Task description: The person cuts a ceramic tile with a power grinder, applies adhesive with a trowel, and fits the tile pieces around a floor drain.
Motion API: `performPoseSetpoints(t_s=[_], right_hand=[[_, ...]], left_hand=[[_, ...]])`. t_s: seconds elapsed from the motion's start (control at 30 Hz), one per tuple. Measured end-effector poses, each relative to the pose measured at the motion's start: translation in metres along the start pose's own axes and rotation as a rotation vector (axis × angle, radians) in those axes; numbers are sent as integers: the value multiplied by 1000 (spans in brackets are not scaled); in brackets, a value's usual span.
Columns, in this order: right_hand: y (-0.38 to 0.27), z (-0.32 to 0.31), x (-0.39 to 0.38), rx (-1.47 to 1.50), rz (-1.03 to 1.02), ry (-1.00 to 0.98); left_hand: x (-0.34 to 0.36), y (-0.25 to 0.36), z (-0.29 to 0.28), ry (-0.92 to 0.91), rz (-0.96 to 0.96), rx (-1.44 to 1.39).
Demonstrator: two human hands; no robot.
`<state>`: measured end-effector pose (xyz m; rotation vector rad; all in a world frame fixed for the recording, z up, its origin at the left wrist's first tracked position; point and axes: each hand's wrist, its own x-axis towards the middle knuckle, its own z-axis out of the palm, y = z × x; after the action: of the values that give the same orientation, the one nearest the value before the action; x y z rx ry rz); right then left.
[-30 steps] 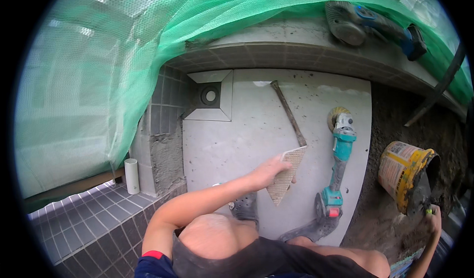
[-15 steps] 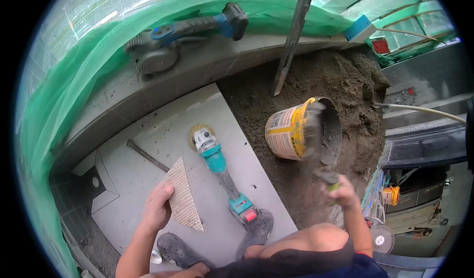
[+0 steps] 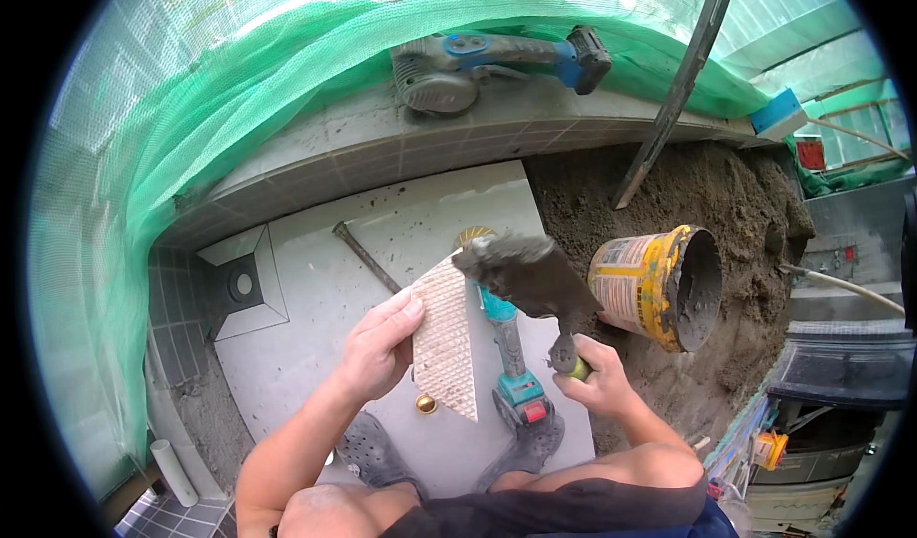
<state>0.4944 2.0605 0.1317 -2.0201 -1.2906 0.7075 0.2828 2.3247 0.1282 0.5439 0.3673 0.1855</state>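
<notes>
My left hand [image 3: 385, 345] grips the edge of a cut tile piece [image 3: 445, 343], its ribbed, waffle-patterned back turned up. In my right hand [image 3: 602, 377] is the green handle of a trowel [image 3: 559, 294], its blade loaded with wet grey mortar [image 3: 511, 253]. The blade reaches left, over the tile's upper end; whether the mortar touches the tile I cannot tell. Below the trowel, a teal angle grinder [image 3: 519, 385] lies on the pale floor tile [image 3: 315, 333], its disc partly hidden. A yellow bucket [image 3: 635, 285] with mortar inside lies tipped on its side to the right.
A hammer-like tool [image 3: 366, 256] and a brass-coloured round fitting [image 3: 426, 403] lie on the floor tile. Near the left corner is a square drain [image 3: 241, 285]. A blue cordless tool [image 3: 501, 60] rests on the ledge. A metal straightedge [image 3: 678, 89] stands in the rough mortar bed [image 3: 735, 184].
My right hand has brought the trowel, now with mortar on it, from beside the bucket leftward to the tile piece. The head view has shifted, and the tile is held nearer the middle.
</notes>
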Motion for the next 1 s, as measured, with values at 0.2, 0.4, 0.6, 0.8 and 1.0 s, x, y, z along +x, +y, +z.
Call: performPoseSetpoints(t_s=[0.2, 0.4, 0.6, 0.8, 1.0], right_hand=[[16, 27, -2, -261, -213, 237], [21, 35, -28, -426, -219, 118], [25, 15, -34, -558, -271, 118], [2, 23, -43, 113, 140, 91], [-44, -5, -3, 735, 426, -242]], left_hand=[[8, -12, -4, 76, 26, -135], [11, -17, -18, 188, 58, -272], [11, -24, -54, 416, 112, -294], [4, -4, -59, 280, 225, -219], [5, -34, -59, 133, 163, -194]])
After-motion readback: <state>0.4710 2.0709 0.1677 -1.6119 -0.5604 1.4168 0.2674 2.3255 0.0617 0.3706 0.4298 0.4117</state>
